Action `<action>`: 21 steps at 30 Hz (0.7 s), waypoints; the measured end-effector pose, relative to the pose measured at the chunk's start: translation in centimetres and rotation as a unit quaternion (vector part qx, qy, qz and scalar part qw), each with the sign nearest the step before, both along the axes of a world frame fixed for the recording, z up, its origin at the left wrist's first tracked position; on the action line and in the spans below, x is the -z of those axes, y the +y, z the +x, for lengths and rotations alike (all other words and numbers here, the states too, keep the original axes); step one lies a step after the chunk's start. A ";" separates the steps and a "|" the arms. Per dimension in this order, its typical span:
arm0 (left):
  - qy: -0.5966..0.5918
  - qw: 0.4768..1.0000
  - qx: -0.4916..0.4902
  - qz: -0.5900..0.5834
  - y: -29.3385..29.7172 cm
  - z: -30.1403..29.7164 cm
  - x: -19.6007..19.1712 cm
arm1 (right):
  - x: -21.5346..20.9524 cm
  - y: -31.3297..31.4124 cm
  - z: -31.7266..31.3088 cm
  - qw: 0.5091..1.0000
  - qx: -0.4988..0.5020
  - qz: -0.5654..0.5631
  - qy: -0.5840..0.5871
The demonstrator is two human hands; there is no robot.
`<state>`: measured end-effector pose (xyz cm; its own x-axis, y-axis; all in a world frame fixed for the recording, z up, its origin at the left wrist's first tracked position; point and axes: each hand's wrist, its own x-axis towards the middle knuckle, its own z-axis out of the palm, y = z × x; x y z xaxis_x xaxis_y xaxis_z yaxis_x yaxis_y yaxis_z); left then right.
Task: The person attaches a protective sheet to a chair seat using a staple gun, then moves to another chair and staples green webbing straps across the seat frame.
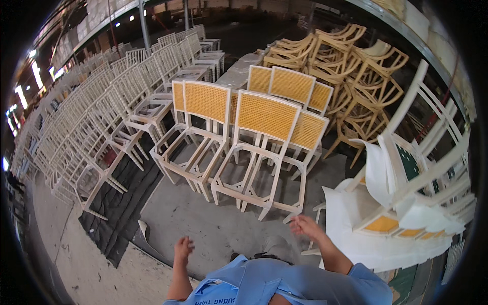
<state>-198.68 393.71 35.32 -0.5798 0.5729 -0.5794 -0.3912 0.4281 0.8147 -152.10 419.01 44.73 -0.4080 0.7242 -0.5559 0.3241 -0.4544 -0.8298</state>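
Note:
My right hand [305, 226] is held just in front of a pale wooden chair [268, 116] with a yellow woven-cane back and an open seat frame. Its fingers are loosely parted and hold nothing; whether they touch the chair's front leg I cannot tell. Low on the left, my left hand [184, 248] hangs in the air over the floor, fingers loosely bent and empty. A second cane-back chair [206, 100] stands left of the first, and several more of the kind are grouped tightly with them, all upright.
Rows of whitish spindle-back chairs [145, 76] fill the left side. Stacked bare-wood chairs [335, 61] rise at the back right. Close on my right, white chairs lie piled with white foam sheeting [351, 218]. Grey matting [203, 229] covers the floor, with a curled edge at left.

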 end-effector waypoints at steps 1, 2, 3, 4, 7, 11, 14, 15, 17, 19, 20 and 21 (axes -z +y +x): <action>0.028 0.999 0.005 0.032 3.4 -0.7 -1.1 | -1.2 3.8 -1.1 0.999 -0.009 0.026 -0.017; 0.057 0.996 0.011 0.065 6.6 -1.1 -2.1 | -2.5 7.8 -1.9 0.998 -0.018 0.054 -0.034; 0.063 0.997 0.002 0.054 9.3 -1.0 -2.4 | -3.8 12.0 -2.7 0.996 -0.020 0.079 -0.023; 0.069 0.997 -0.008 0.040 11.6 -0.8 -2.3 | -5.2 16.2 -3.5 0.994 -0.024 0.102 -0.012; 0.167 0.983 0.023 -0.070 16.1 1.2 0.4 | -9.7 28.8 -7.9 0.976 -0.077 0.204 -0.023; 0.011 0.988 0.069 -0.136 24.8 8.0 4.4 | -14.4 46.8 -13.3 0.884 -0.123 0.436 -0.118; -0.105 0.975 0.072 -0.183 31.1 12.6 7.0 | -13.6 57.9 -16.9 0.750 -0.152 0.583 -0.272; -0.132 0.970 0.057 -0.197 33.2 13.6 7.7 | -12.5 60.4 -18.8 0.737 -0.173 0.575 -0.310; -0.007 0.942 0.161 -0.295 36.5 15.2 9.5 | -9.7 63.9 -22.3 0.732 -0.238 0.526 -0.361; 0.033 0.922 0.184 -0.339 39.7 16.4 11.1 | -7.9 66.4 -24.7 0.716 -0.274 0.528 -0.365; 0.013 0.927 0.149 -0.343 41.3 16.6 12.0 | -7.2 67.6 -25.6 0.724 -0.291 0.520 -0.348; -0.006 0.934 0.120 -0.336 43.3 16.7 13.0 | -7.1 69.0 -25.9 0.726 -0.301 0.516 -0.339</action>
